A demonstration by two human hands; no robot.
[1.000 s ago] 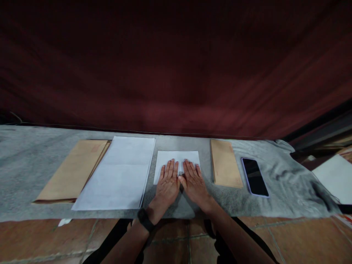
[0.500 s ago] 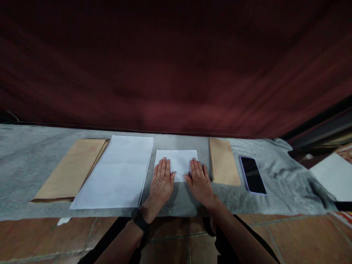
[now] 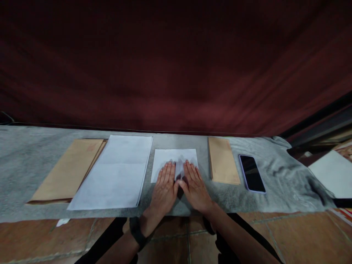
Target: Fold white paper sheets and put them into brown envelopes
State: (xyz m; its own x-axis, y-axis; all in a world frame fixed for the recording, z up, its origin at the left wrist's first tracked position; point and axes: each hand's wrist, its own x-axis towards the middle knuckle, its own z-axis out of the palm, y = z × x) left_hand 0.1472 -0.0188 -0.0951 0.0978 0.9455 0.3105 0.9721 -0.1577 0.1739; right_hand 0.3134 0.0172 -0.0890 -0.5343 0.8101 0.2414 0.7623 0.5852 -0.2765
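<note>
A small white sheet of paper, which looks folded, lies flat in the middle of the grey cloth. My left hand rests palm down on its near left part, fingers stretched out. On the near right part lies my right hand, also flat with straight fingers. The two thumbs meet or nearly meet at the paper's near edge. Left of it is a stack of larger white sheets with a crease across the top one. To the right sits a small stack of brown envelopes.
Large brown envelopes lie at the left, partly under the white sheets. A phone with a purple case rests at the right on the grey cloth. Behind hangs a dark red curtain. Tiled floor shows below the near edge.
Both hands have slid toward each other and slightly nearer to me across the small sheet. Their thumbs, apart before, are now together. The view has shifted a little.
</note>
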